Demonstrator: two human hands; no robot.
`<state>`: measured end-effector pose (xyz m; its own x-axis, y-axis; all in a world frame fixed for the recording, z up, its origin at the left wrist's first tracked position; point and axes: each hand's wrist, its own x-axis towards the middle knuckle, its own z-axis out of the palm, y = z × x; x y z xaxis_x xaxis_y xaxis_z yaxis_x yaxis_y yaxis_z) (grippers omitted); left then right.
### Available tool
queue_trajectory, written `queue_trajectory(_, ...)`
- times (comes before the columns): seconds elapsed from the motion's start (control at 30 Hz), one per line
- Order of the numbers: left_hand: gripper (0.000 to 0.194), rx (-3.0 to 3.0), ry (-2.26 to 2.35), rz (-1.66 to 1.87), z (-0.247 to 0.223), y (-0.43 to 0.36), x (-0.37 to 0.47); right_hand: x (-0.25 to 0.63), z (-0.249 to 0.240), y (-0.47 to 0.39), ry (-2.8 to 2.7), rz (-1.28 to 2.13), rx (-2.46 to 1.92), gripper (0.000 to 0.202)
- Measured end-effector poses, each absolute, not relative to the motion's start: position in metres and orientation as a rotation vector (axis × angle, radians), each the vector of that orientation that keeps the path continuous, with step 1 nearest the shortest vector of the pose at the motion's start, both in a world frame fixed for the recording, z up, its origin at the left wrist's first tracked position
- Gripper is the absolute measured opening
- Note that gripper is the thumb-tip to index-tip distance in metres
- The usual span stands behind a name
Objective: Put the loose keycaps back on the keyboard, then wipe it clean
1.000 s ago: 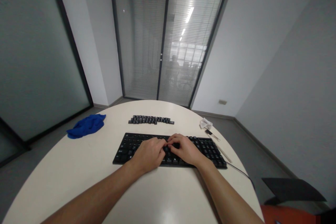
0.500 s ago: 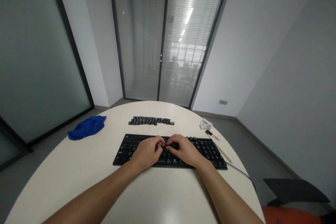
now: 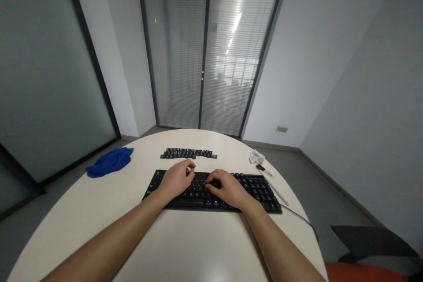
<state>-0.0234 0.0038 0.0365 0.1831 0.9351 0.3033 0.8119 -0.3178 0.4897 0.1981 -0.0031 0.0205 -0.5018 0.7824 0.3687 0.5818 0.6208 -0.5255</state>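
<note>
Smooth pale walls and a dark-framed glass door with thin slatted blinds stand beyond a rounded, glossy cream table. Across its middle lies a black plastic keyboard, long and flat, its small square keys ridged in rows. Over the left part of it is the left hand, fingers curled and thumb drawn close to the forefinger; whether anything is pinched there I cannot tell. Just right of the middle, the right hand arches low over the keys, thumb and fingers bent in a narrow curve with their tips at the keyboard; whether they grip a key is too small to tell. On the far side, loose black keys, small and blocky, sit in tight rows. Far left is a soft, rumpled blue cloth. On the right lie a crumpled white tissue, a small black piece with thin prongs, and a slim pale stick beside the keyboard, whose thin dark cord curves toward the table's right edge.
</note>
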Motion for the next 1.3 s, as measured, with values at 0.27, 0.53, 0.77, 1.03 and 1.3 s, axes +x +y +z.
queue_trajectory(0.27,0.022,2.748,1.693,0.506,0.038,0.062,-0.028,0.198,0.022,-0.005,-2.254,0.437,-1.079,0.007)
queue_trajectory(0.53,0.025,2.789,1.698,0.425,0.029,0.089,-0.024,0.198,0.023,-0.006,-2.256,0.454,-1.087,0.008)
queue_trajectory(0.77,0.024,2.775,1.692,0.412,0.024,0.095,-0.02,0.199,0.024,-0.006,-2.248,0.453,-1.083,0.009)
queue_trajectory(1.03,0.025,2.782,1.676,0.409,0.025,0.096,-0.015,0.199,0.024,-0.007,-2.244,0.466,-1.077,0.008)
queue_trajectory(1.3,0.027,2.767,1.643,0.484,0.034,0.056,-0.013,0.199,0.022,-0.005,-2.246,0.456,-1.077,0.008)
